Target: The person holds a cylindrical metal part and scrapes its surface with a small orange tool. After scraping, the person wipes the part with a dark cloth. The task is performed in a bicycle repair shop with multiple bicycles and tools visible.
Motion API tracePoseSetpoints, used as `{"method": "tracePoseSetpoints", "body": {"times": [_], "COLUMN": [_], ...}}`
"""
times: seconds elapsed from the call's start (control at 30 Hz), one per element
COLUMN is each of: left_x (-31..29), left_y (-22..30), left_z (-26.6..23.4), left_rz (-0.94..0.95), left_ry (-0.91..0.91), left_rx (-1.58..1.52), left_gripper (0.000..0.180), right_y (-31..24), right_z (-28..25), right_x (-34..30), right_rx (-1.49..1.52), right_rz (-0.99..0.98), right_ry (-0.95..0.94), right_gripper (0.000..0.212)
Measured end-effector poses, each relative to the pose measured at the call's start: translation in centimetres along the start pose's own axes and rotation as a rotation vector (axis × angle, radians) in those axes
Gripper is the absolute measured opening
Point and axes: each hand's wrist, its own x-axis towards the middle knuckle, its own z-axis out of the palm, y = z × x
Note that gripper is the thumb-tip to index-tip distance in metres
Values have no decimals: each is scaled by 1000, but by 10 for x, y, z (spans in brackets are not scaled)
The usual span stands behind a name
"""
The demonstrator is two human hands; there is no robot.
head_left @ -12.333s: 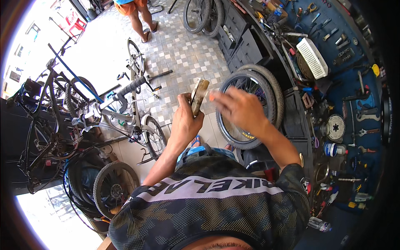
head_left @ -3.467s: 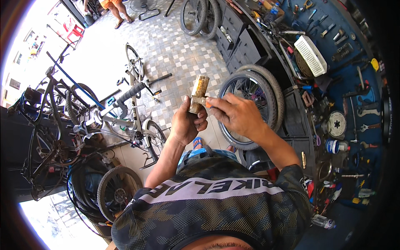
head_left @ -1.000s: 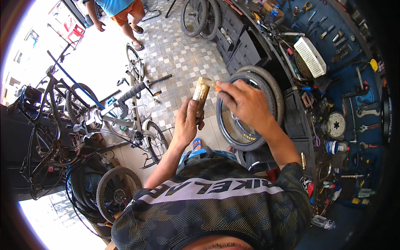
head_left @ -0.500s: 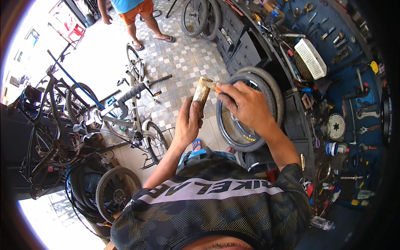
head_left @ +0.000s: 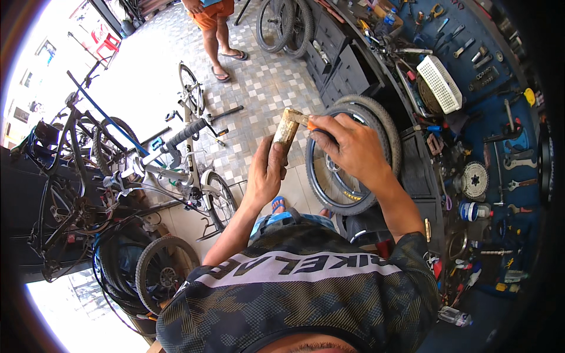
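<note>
My left hand wraps around the lower part of a stained, tan-and-brown cylinder, which tilts slightly to the right in front of me. Pinched in the fingers of my right hand is a small orange-handled tool; most of its handle is hidden by the fingers. Its flat tan end meets the top of the cylinder. What the cylinder contains cannot be seen.
Bicycle wheels stand just right of my legs, beside black drawers. A tool-covered bench runs along the right. Leftward are a silver bicycle, a dark frame and tyres. Another person stands ahead.
The flat end of the tool still meets the cylinder's top; my right hand has shifted very slightly right. The other person has stepped to the right, hand now near the shorts.
</note>
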Motion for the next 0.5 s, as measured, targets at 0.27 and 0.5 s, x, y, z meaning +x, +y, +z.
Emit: {"method": "tracePoseSetpoints", "body": {"times": [0.27, 0.5], "left_x": [-8, -7], "left_y": [2, -3], "left_z": [-4, -6], "left_rz": [166, 220], "left_ry": [-57, -101], "left_rx": [-111, -147], "left_gripper": [52, 51], "right_y": [45, 44], "right_z": [-3, -2], "right_x": [6, -3], "right_rx": [-2, 233], "right_rz": [236, 248], "right_ry": [103, 206], "right_gripper": [31, 33]}}
